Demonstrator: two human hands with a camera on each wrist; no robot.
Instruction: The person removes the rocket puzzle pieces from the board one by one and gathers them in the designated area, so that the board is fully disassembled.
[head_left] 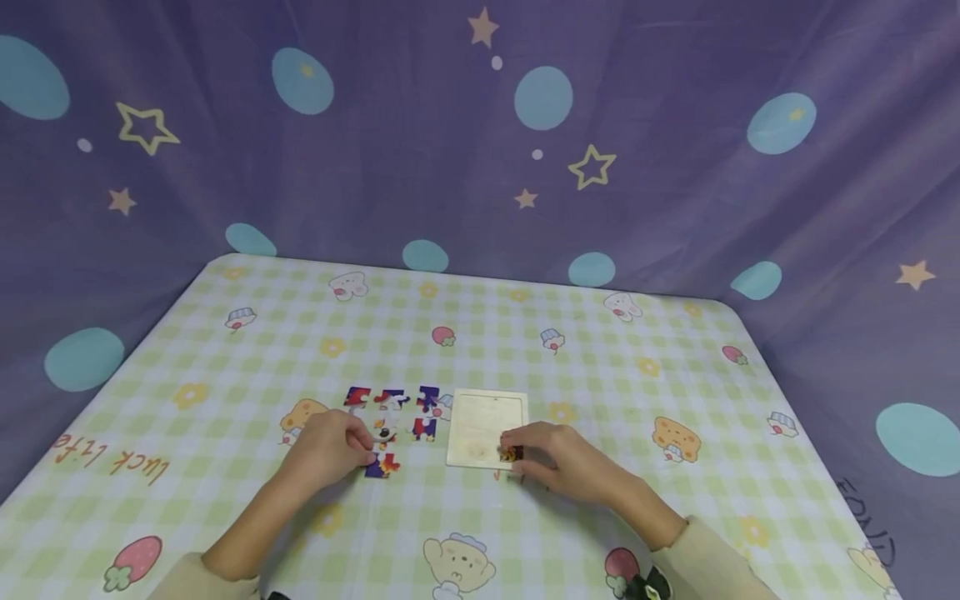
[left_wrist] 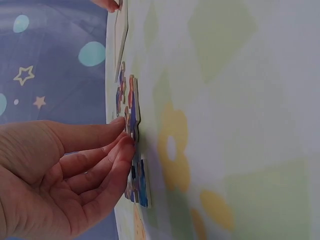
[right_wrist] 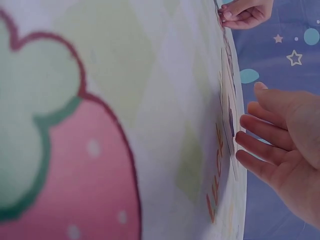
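Several jigsaw puzzle pieces [head_left: 386, 423] with purple, red and white print lie in loose rows left of centre. My left hand [head_left: 328, 446] is at their near left side, and its thumb and fingertips pinch the edge of a puzzle piece [left_wrist: 134, 117]. The fingers partly cover that piece. Beside the rows lies a shallow cream puzzle tray [head_left: 480, 421]. My right hand [head_left: 566, 462] hovers at its near right corner, where a brown and yellow piece [head_left: 512, 453] sits. In the right wrist view the fingers [right_wrist: 262, 147] are spread and hold nothing.
A green and white checked tablecloth [head_left: 450, 367] printed with cartoons covers the table. Behind and at the sides hangs a purple curtain [head_left: 420, 167] with stars and blue ovals. A small dark object [head_left: 651, 585] shows by the right sleeve.
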